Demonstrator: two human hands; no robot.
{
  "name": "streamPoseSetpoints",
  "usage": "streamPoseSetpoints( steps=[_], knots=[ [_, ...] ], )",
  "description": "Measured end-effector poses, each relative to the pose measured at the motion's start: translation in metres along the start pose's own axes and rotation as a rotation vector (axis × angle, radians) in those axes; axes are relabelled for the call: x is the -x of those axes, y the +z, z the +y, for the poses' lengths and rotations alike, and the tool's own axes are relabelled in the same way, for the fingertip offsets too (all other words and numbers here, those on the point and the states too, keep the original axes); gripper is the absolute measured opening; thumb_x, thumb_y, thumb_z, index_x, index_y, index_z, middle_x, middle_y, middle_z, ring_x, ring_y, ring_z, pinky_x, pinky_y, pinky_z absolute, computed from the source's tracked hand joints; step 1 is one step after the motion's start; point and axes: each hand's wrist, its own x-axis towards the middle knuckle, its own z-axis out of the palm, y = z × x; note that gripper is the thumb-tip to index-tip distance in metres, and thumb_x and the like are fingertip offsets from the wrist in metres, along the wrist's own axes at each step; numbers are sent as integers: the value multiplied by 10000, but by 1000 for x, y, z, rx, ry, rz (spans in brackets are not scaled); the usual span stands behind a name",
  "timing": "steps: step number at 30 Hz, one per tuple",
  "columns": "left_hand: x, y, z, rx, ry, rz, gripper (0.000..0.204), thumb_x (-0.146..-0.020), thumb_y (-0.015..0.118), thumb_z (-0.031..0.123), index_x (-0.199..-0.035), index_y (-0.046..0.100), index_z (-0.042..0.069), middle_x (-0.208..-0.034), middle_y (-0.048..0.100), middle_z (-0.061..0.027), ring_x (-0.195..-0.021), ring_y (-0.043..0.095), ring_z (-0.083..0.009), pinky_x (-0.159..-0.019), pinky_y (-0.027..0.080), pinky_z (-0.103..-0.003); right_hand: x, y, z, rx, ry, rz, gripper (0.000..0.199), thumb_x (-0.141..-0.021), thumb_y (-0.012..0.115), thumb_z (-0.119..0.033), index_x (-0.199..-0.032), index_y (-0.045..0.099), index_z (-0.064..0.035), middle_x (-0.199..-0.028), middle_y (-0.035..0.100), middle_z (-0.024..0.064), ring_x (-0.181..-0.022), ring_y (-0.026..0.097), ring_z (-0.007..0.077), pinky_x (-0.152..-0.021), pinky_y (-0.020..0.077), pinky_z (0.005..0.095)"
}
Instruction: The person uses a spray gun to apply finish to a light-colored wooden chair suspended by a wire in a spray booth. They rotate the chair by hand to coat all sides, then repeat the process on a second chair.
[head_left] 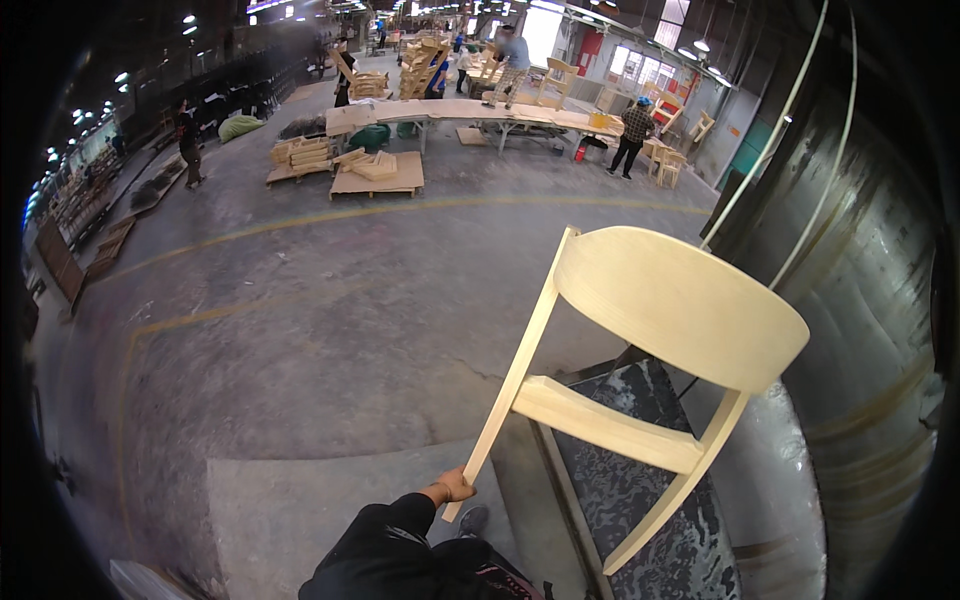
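A pale wooden chair back frame [680,300] fills the right half of the view, tilted. It has a wide curved backrest, a crossbar [605,425] and two legs. My left hand [455,485], coming from a black sleeve, is closed around its left leg near the lower end. The right leg's end hangs above a dark trough [640,490] with a grey-blotched, wet-looking surface. My right hand is not in view.
A stained metal wall [870,250] rises at the right, with two thin pale hoses [780,130] before it. Underfoot lies a grey sheet [300,510]. Farther off are a long worktable [470,112], pallets of wooden parts [378,178], and people, one [636,130] in a blue cap.
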Motion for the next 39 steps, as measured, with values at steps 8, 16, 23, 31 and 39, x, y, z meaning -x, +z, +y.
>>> streamPoseSetpoints(
  steps=[8, 16, 23, 31, 39],
  knots=[
    [98, -1, -14, 30, -2, 36, 647, -677, 824, 357, -1214, 656, 37, -1041, 760, -187, -991, 730, -340, -901, 567, -400, 105, -14, 70, -45, 30, 214, 472, -1014, 648, -457, -805, 711, -38, -669, 639, 54, -625, 586, 158, -611, 468, 370],
    [225, -30, -16, 46, -63, -36, 445, -674, 796, 265, -1038, 710, 24, -898, 762, -150, -870, 737, -282, -816, 574, -383, 222, -59, 35, -568, 206, 128, 369, -1042, 626, -415, -1076, 674, -51, -873, 638, 10, -667, 515, 117, -585, 409, 289],
    [290, -47, -46, 287, 72, -47, 300, -711, 773, 145, -952, 665, 4, -795, 729, -125, -774, 726, -240, -731, 573, -371, 248, -33, 37, -655, 19, 290, 323, -1027, 656, -381, -1012, 659, -58, -811, 631, 14, -681, 542, 94, -570, 406, 257],
    [342, -60, -77, 614, 202, -119, 340, -746, 707, -33, -1011, 498, 7, -734, 658, -121, -589, 658, -229, -556, 572, -372, 320, -7, 14, -882, -77, 608, 275, -1054, 614, -306, -882, 605, -93, -720, 590, -22, -529, 442, 34, -455, 304, 214],
    [396, -62, -66, 609, 289, -78, 147, -763, 594, -20, -888, 515, -24, -680, 605, -141, -510, 612, -251, -476, 526, -373, 381, 17, 4, -892, -294, 849, 401, -1028, 673, -323, -1203, 656, 37, -821, 612, 11, -668, 515, 66, -588, 416, 219]
  ],
)
